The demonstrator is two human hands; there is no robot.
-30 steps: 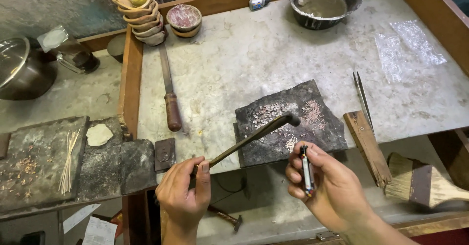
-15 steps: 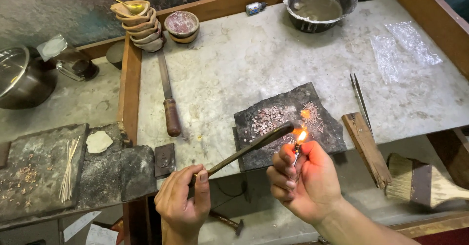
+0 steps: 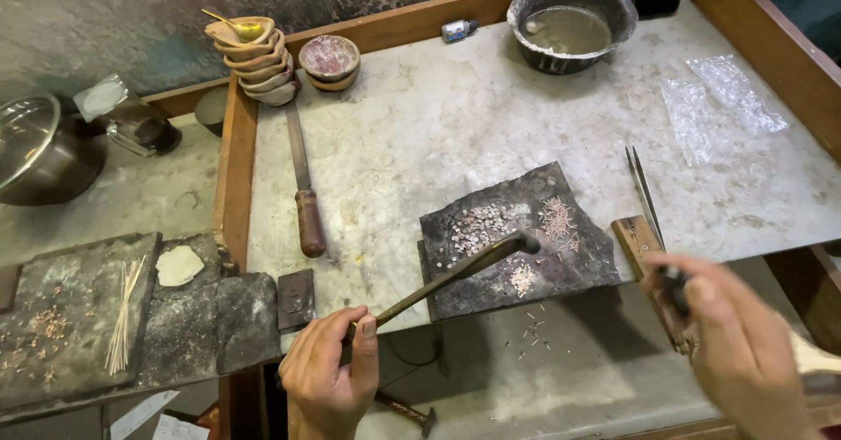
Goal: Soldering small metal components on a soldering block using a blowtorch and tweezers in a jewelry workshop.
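- since the earlier frame, your right hand (image 3: 736, 344) has swung right, off the dark slab (image 3: 512, 238); the flame is gone.
- its fingers are curled on a small dark lighter (image 3: 674, 284), blurred.
- your left hand (image 3: 328, 379) pinches the near end of the blowpipe (image 3: 455, 272); its tip rests over the slab's scattered metal bits (image 3: 477, 227).

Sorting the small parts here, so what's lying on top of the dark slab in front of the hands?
On the dark slab lie small coppery discs, thin short pins and a pale heap. The torch tip, held by the left hand, covers a strip.
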